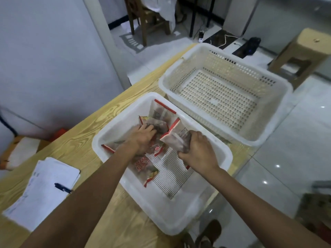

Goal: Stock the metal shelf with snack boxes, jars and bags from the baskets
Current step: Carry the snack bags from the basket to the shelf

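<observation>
While in basket point(100, 140), bag point(174, 138) between fingers point(194, 135)

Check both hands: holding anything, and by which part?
Right hand grips a snack bag by the end opposite its red seal. Left hand lies on the bag pile; hold unclear.

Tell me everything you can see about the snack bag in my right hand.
The snack bag is a translucent plastic pouch with a red sealed edge and dark contents showing through. The right hand grips its near end, curled round it, holding it tilted inside the near white basket. Its print is too blurred to read.
</observation>
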